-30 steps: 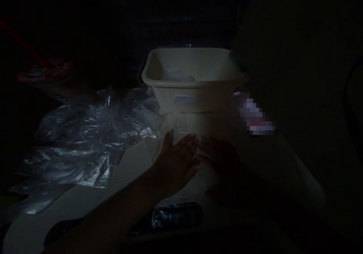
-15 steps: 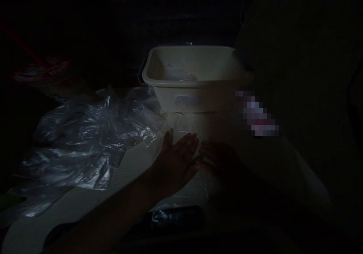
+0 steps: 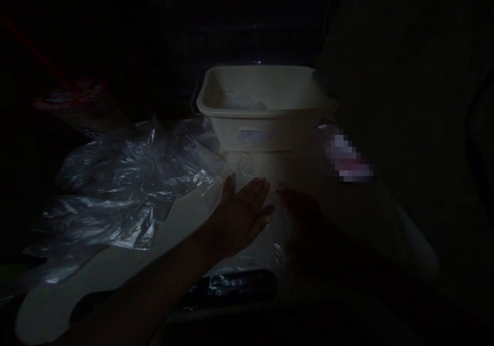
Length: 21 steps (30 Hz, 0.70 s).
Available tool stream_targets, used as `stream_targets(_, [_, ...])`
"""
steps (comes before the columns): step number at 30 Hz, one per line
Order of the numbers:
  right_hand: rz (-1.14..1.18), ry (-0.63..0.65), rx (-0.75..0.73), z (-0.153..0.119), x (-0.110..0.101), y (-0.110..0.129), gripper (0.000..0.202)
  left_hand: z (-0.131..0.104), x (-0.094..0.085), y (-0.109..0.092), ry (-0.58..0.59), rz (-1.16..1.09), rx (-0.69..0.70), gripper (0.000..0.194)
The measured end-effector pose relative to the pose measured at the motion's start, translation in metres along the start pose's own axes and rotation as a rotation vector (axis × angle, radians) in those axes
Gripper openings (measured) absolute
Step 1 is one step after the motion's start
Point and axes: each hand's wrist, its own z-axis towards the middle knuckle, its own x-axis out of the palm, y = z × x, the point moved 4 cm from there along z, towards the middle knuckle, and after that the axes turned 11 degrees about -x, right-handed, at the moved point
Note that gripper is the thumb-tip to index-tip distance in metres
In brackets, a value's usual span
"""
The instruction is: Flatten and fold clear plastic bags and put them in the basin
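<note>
The scene is very dark. My left hand (image 3: 243,214) lies open on a clear plastic bag (image 3: 245,263), with its fingers stretched out and its thumb apart. The bag is spread flat on a pale tabletop (image 3: 181,227). Just right of it, my right hand (image 3: 303,204) reaches in from the right in deep shadow. A fingertip shows close to the left hand's fingers, but the other fingers are lost in the dark. I cannot make out whether it touches the bag.
Beyond the hands stands a cream plastic tub (image 3: 266,113) with clear plastic inside and a small label. Crumpled clear bags (image 3: 111,191) pile up at left, beside a cup (image 3: 73,99) with a red straw. A dark rounded object (image 3: 243,287) lies along the near edge.
My right hand has drawn slightly right, away from the left hand's fingers. My left hand stays flat on the bag. The view has shifted a little.
</note>
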Motion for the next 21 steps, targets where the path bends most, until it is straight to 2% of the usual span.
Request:
stream_targets(4, [-0.006, -0.031, -0.071, 0.0039, -0.0130, 0.0056, 0.078, -0.0009, -0.0028, -0.0025, -0.009, -0.006, 0.009, 0.047])
stream_targets(11, [0.024, -0.040, -0.057, 0.0028, -0.0081, -0.0001, 0.072, -0.0013, -0.0067, -0.0034, 0.003, -0.019, 0.067, 0.043])
stream_targets(21, [0.096, -0.052, -0.058, 0.0032, -0.0093, 0.0004, 0.068, 0.0013, -0.0062, -0.0013, -0.006, -0.034, 0.064, 0.043])
